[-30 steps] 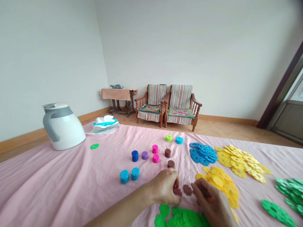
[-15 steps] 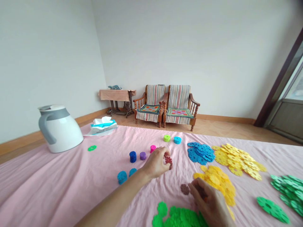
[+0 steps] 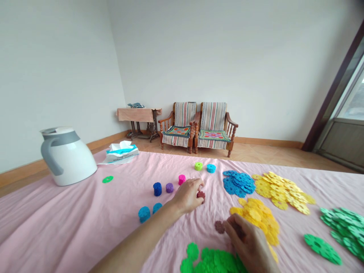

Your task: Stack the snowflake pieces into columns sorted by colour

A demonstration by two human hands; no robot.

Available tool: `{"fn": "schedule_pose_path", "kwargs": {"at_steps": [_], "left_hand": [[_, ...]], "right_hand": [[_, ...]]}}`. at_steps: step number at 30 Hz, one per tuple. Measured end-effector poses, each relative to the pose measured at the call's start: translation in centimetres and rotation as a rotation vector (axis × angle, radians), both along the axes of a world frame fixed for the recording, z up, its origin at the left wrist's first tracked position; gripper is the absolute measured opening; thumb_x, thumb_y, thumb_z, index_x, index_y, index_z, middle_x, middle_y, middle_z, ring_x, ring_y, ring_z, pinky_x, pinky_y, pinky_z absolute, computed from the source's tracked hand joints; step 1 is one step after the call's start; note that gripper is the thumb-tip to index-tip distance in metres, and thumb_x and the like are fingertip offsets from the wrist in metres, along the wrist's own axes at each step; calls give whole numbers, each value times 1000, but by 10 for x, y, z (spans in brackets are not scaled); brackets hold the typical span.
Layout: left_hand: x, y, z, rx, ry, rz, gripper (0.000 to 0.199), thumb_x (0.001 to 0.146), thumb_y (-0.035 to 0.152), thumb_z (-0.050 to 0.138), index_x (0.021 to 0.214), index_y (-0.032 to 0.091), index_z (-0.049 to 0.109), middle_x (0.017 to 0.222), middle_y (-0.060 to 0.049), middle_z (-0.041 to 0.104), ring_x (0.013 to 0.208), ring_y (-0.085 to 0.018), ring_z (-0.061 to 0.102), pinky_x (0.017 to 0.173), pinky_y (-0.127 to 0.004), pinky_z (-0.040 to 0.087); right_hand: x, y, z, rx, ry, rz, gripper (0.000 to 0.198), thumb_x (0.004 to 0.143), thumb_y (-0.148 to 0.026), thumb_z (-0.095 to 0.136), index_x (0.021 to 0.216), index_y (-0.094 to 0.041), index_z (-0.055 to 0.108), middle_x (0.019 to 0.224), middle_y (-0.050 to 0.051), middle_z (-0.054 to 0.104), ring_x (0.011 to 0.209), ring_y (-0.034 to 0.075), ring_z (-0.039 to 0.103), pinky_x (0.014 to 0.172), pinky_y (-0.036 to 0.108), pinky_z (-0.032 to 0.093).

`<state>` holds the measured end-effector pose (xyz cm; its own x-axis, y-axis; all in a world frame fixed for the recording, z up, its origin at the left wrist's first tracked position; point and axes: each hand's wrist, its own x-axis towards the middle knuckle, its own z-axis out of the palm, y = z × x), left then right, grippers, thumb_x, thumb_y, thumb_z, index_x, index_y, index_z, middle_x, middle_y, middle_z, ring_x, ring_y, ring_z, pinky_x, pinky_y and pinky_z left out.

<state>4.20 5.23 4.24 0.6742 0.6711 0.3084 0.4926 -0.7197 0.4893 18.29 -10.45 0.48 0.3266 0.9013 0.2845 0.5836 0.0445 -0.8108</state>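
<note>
My left hand (image 3: pixel 188 195) is curled around a small stack of dark red notched discs (image 3: pixel 201 195), thumb in front and index finger above. Whether the stack rests on the cloth, I cannot tell. My right hand (image 3: pixel 250 240) pinches the edge of a brownish-red notched disc (image 3: pixel 219 227) between thumb and fingers; its palm side is hidden. Beside the right hand lie a pile of orange-yellow discs (image 3: pixel 257 216) and a pile of bright green discs (image 3: pixel 216 261). Left of the left hand stand a pink stack (image 3: pixel 182 179), a purple stack (image 3: pixel 169 187) and a dark blue stack (image 3: pixel 157 189).
Light blue stacks (image 3: pixel 144 214) sit by my left forearm. Farther back are a lime stack (image 3: pixel 198 166) and another blue stack (image 3: pixel 211 168). Blue (image 3: pixel 239 183), yellow (image 3: pixel 283 189) and green (image 3: pixel 345 229) piles spread rightward. A white jug (image 3: pixel 71 159) and tissue box (image 3: pixel 122 151) stand left.
The view has shifted slightly. My left index finger has lifted a little off the dark red stack; the right hand keeps its pinch on the disc.
</note>
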Motion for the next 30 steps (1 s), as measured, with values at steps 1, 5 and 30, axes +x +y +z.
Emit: {"fn": "schedule_pose_path", "kwargs": {"at_steps": [1, 5, 30], "left_hand": [[0, 0, 1, 3, 0, 0, 30, 63, 11, 65, 91, 18, 58, 86, -1, 63, 84, -20, 58, 77, -28, 45], [-2, -8, 7, 36, -22, 11, 22, 66, 9, 61, 87, 18, 58, 88, -2, 62, 88, -20, 57, 79, -28, 43], [3, -43, 11, 53, 19, -152, 12, 66, 16, 60, 78, 17, 63, 80, -3, 60, 77, -18, 57, 68, -25, 44]], "right_hand": [[0, 0, 0, 4, -1, 0, 43, 85, -55, 46, 62, -20, 59, 54, -1, 58, 46, 12, 49, 46, 22, 34], [4, -1, 2, 51, -33, 4, 44, 87, -53, 43, 63, -20, 57, 54, -1, 56, 47, 12, 50, 46, 21, 36], [17, -1, -6, 73, -137, -44, 38, 90, -49, 43, 67, -20, 54, 57, -3, 48, 52, 12, 48, 48, 21, 37]]}}
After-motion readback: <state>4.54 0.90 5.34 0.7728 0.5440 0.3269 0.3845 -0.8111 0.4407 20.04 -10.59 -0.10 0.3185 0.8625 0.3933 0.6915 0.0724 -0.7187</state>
